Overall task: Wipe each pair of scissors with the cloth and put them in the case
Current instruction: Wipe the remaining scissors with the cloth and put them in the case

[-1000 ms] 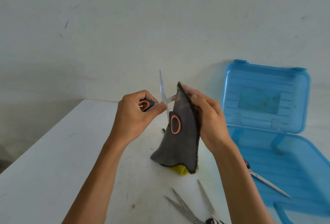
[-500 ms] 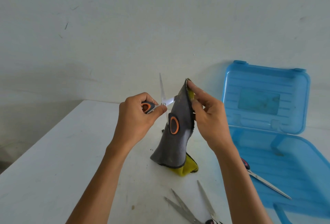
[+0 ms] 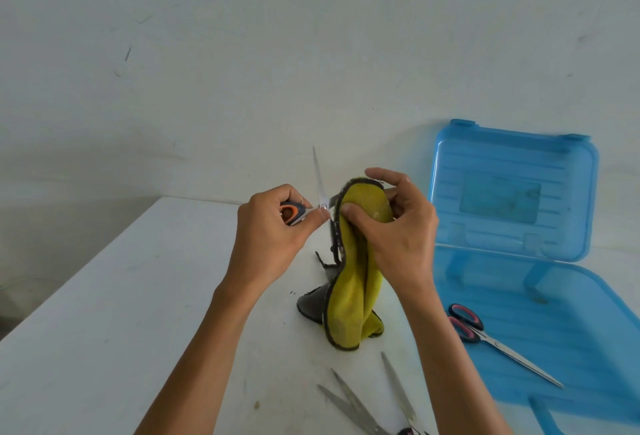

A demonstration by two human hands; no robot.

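Left hand [image 3: 273, 237] has its fingers [image 3: 266, 197] curled tight round the orange/grey grip of the orange-handled scissors [image 3: 319, 178], thumb up by the pivot. That braces the tool so it won't twist under rubbing. The blades are spread: 1 stands near upright, clear of the work, and the other runs right into the cloth [image 3: 353, 296].

Right hand [image 3: 398, 237] pinches the cloth, thumb on the near side and fingers over the top. The fabric is folded over that 2nd blade, so both faces get wiped w/o bare skin on the edge. The blade inside the fold is hidden.

Cloth looks like soft, napped microfibre, yellow on 1 side, dark grey on the other, w/ a stitched dark hem. It hangs limp and its tail seems to reach the worktop [image 3: 121, 296], which is matt white and lightly scuffed.

Case [image 3: 571, 365] sits at right w/ its lid [image 3: 512, 192] propped open, handy for the drop-in. It's translucent blue plastic w/ ribs and rounded corners. Pink-handled scissors [image 3: 485, 334] lie closed in the tray, prob. done. More steel blades [image 3: 363, 403] lie spread near the bottom edge on the worktop, handles mostly cut off, so prob. awaiting a wipe.
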